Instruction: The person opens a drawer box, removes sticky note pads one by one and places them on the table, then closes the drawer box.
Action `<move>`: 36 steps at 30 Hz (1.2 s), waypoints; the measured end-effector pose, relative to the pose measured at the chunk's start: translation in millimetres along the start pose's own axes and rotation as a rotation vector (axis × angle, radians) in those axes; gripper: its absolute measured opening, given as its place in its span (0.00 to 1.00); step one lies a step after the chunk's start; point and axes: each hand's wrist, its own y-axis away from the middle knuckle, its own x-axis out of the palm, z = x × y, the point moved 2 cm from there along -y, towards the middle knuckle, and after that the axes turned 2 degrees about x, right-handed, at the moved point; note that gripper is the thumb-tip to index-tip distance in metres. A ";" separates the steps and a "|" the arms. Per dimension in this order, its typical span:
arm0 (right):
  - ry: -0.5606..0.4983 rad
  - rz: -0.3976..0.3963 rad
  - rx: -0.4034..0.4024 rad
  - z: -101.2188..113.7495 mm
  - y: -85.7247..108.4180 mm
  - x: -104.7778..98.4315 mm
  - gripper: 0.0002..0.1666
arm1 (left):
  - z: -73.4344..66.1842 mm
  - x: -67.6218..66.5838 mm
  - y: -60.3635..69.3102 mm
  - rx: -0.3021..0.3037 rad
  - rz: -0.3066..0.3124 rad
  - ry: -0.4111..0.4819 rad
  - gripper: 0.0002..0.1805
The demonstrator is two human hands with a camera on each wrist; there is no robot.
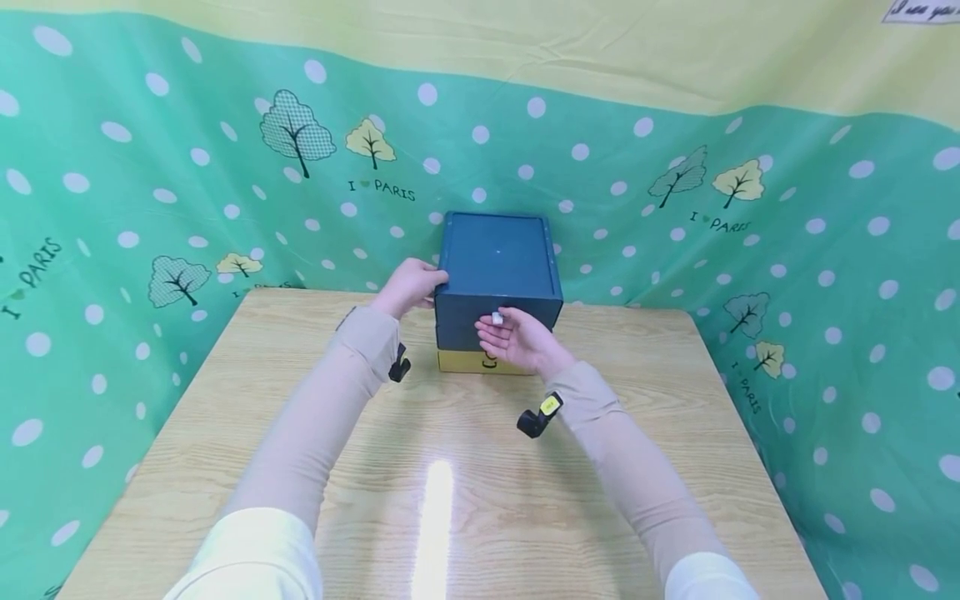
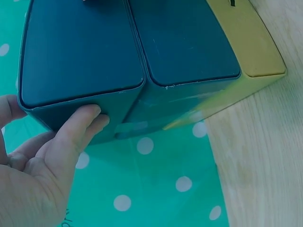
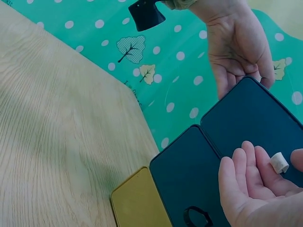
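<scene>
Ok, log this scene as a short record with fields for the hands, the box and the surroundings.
Left hand: grips box at its top left edge
Right hand: thumb and forefinger around small white piece; whether attached, unclear
Box: dark blue above, yellow at bottom; on table
Table: pale wood
Cloth behind: green with pale spots, yellow above

Beige-sleeved arms (image 1: pixel 307 433): both stretched forward, angling inward
Bare left hand (image 1: pixel 408 286): thumb (image 1: pixel 437 277) uppermost, fingers (image 2: pixel 85 117) together below
Bare right hand (image 1: pixel 521 340): palm (image 3: pixel 270 208) turned upward, thumb near forefinger (image 3: pixel 267 172), other three lightly curved
</scene>
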 end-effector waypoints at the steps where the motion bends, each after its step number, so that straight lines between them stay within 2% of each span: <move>1: 0.003 -0.004 -0.005 0.3 -0.1 0.1 0.19 | -0.3 -0.3 -0.3 -0.002 0.002 0.002 0.22; 20: 0.148 -0.056 -0.042 3.0 -1.8 1.3 0.16 | -2.6 -0.5 -1.4 -0.018 -0.003 0.000 0.22; 24: 0.145 -0.055 -0.034 2.1 -2.5 1.0 0.16 | -1.2 -0.3 0.1 -0.025 -0.004 0.000 0.22; 31: 0.138 -0.052 -0.038 2.3 -2.0 -0.3 0.16 | -3.4 2.4 1.3 -0.002 -0.034 -0.008 0.15; 36: 0.145 -0.048 -0.037 1.2 -1.3 1.0 0.16 | -1.0 2.0 0.4 -0.003 -0.036 -0.008 0.15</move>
